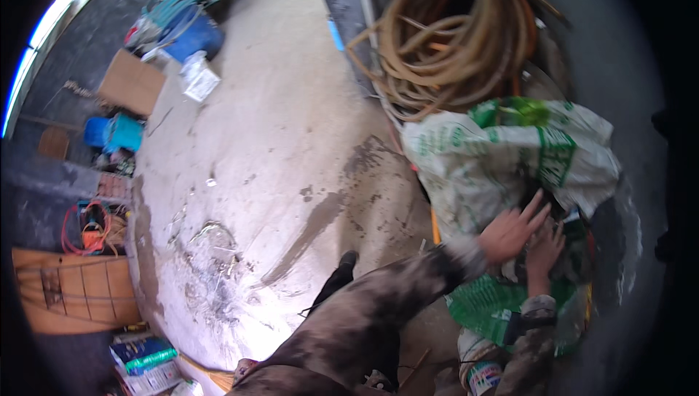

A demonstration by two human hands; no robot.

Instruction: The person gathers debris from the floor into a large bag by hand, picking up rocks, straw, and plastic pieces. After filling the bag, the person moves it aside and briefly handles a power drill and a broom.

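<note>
My left hand point(508, 235) reaches in from the left, its fingers stretched out and apart. It is over the lower edge of a white woven plastic sack point(464, 183) with green printing. Close beside it is my right hand point(543, 256), fingers also spread, above dark items that blur and partly hide behind the hands. I see nothing held in either hand. Below them lies green plastic netting or sheeting point(480, 308), partly covered by my right forearm. Bright green plastic point(519, 112) shows at the sack's upper side.
A large coil of tan hose point(453, 52) lies above the sack, against the wall. A round tub with a label point(483, 377) stands by my right sleeve. Across the stained concrete floor point(262, 150) are a blue barrel point(194, 32), a cardboard piece point(131, 82) and an orange board point(76, 289).
</note>
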